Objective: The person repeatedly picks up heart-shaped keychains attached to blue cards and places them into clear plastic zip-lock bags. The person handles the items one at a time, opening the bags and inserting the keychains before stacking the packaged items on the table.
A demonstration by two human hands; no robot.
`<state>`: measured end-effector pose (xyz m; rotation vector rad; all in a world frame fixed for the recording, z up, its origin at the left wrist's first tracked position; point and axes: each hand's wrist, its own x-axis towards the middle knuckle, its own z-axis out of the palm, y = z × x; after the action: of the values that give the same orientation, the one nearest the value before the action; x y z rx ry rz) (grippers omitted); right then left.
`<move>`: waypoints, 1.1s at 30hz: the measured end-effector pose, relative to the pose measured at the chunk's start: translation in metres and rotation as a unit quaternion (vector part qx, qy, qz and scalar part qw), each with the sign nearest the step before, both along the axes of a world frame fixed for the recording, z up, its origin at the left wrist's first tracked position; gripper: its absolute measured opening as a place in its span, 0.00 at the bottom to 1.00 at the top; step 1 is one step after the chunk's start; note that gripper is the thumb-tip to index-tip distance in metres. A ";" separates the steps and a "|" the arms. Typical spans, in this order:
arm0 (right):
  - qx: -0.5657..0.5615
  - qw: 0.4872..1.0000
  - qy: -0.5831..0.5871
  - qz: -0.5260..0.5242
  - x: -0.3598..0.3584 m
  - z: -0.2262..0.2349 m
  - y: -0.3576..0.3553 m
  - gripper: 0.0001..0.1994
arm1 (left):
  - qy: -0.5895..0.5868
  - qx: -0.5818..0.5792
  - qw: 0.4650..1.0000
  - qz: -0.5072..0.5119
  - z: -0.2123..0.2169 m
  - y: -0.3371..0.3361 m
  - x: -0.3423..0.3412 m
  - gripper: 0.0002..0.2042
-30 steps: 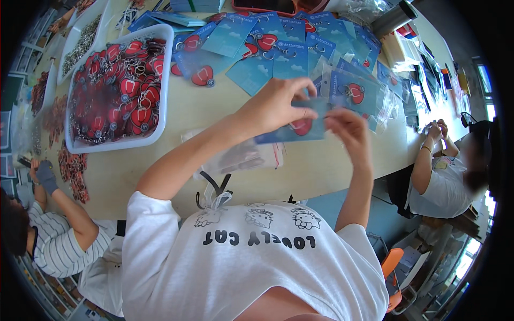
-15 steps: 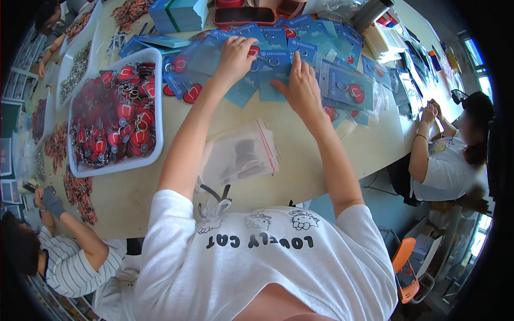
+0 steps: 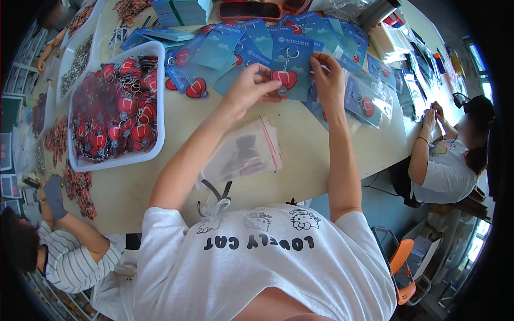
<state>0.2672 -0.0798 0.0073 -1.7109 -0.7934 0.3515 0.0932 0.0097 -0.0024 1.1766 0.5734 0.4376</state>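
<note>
A blue card (image 3: 300, 61) is held up between both hands over the table. Fixed to its front is a heart-shaped red keychain (image 3: 285, 79) hanging from a metal ring. My left hand (image 3: 249, 92) is closed at the heart's left side, its thumb and fingers pinching by the keychain and the card's lower left. With fingertips together, my right hand (image 3: 330, 80) grips the card's right edge. Behind and around lie several more blue cards (image 3: 217, 51), some bearing red keychains. Beside my right hand are clear plastic sleeves (image 3: 377, 115) with a carded keychain inside.
A white tub (image 3: 160, 115) full of red keychains stands at left. Nearer me lies a clear zip bag (image 3: 235, 155). A card stack (image 3: 182, 12), a phone (image 3: 249, 10) and a metallic cylinder (image 3: 379, 13) are at the back. One person (image 3: 450, 166) sits right, another (image 3: 80, 257) left.
Both hands have drawn back toward me from the spread cards. One card with a heart keychain is now raised between them. The left hand has shifted from the cards to the keychain.
</note>
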 end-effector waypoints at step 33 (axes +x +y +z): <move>0.134 0.987 -0.091 0.016 -0.102 0.012 -0.026 0.26 | -0.139 0.168 0.963 0.160 0.013 -0.055 -0.023 0.16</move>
<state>0.1650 -0.1056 0.0193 -1.4918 -0.9567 0.1044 0.0699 -0.0457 0.0108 1.3193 0.4539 0.9910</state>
